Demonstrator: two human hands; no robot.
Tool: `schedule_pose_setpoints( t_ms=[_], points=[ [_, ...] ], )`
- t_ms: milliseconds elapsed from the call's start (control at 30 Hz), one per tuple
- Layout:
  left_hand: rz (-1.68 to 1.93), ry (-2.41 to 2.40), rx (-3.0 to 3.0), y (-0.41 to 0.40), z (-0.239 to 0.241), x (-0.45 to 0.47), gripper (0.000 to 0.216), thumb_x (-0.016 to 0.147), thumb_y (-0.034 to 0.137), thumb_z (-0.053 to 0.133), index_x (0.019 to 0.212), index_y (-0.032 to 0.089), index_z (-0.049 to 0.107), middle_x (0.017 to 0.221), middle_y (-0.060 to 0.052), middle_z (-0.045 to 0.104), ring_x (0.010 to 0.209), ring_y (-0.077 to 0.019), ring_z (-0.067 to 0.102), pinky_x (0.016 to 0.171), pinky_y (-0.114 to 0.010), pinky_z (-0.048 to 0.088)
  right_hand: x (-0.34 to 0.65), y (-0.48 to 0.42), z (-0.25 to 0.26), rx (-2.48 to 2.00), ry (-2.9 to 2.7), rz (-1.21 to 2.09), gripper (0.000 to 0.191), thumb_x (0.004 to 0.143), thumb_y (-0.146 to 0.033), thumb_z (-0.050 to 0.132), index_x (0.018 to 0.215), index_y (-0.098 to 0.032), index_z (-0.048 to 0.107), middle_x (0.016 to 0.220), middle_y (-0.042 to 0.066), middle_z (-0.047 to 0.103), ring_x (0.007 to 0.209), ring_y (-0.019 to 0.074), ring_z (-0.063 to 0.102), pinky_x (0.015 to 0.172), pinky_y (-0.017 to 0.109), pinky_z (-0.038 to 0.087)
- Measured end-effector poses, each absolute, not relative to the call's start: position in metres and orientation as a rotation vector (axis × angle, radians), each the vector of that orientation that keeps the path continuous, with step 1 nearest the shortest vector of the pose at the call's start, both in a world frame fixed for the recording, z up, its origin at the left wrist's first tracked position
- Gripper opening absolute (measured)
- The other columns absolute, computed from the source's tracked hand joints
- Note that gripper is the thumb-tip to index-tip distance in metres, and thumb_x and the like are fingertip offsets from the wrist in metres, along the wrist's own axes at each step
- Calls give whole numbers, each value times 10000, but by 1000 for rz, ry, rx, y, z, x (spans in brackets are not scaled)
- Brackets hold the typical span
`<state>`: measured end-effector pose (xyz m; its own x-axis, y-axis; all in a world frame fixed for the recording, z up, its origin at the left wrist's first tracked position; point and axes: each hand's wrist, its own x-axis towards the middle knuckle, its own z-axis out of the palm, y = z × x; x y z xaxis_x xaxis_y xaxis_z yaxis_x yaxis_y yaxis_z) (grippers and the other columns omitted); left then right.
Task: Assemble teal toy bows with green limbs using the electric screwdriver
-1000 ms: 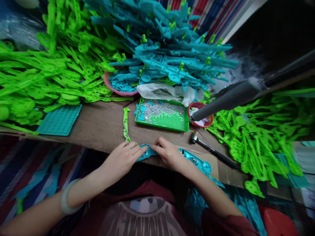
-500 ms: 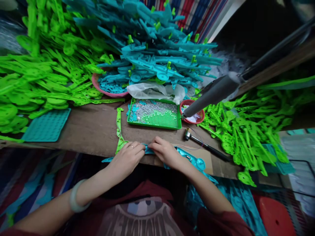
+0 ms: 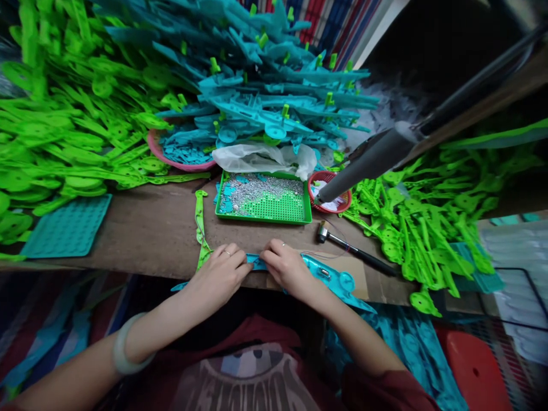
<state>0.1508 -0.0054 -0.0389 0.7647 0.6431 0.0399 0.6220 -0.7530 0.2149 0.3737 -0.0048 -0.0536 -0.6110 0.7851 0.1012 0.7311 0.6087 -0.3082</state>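
Note:
A long blue plastic shell piece (image 3: 319, 268) lies across the bench's front edge, with a small metallic part set in its right half. My left hand (image 3: 226, 267) is closed on its left portion, the fingers bent over the top edge. On the same piece, right of a short bare stretch, my right hand (image 3: 285, 265) grips with thumb and fingers pinched; anything small between the fingertips is hidden. Just left of my left hand, a green plastic shell piece (image 3: 200, 225) lies on the bench, with a thin wire along it.
Behind my hands stands a green tray (image 3: 274, 217) of small metal parts, with a red basket (image 3: 347, 194) to its right. A hammer (image 3: 357, 251) lies at right. Piled green pieces (image 3: 55, 148) and blue pieces (image 3: 257, 103) cover the back. A grey tool (image 3: 368, 162) hangs over the basket.
The view has shifted slightly, so the bench things appear a little farther left. My right fingers have moved slightly along the blue piece, baring more of it between my hands.

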Motion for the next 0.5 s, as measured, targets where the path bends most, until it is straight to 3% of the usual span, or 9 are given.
schedule_pose_setpoints(
  t_ms=[167,333,500],
  points=[
    [58,1003,2811,-2,-32,156,141,933,185,628,1041,168,717,935,-72,619,953,-271,511,845,-407,421,374,-15,-58,-1225,-2611,187,169,1003,-145,494,912,-178,633,917,70,551,839,196,459,667,300,335],
    [54,932,2821,4,-33,157,169,962,168,568,1027,161,724,1121,-92,649,1061,-266,546,850,-393,430,375,-14,-61,-1197,-2668,173,153,1001,-150,513,920,-167,642,928,80,549,862,201,450,693,309,353],
    [162,667,2844,14,-38,155,302,961,118,450,1099,154,716,1316,-84,660,1164,-246,572,935,-392,450,384,-5,-32,-1095,-2828,440,116,964,-144,583,981,-167,696,979,93,606,938,214,499,749,318,429]
  ],
)
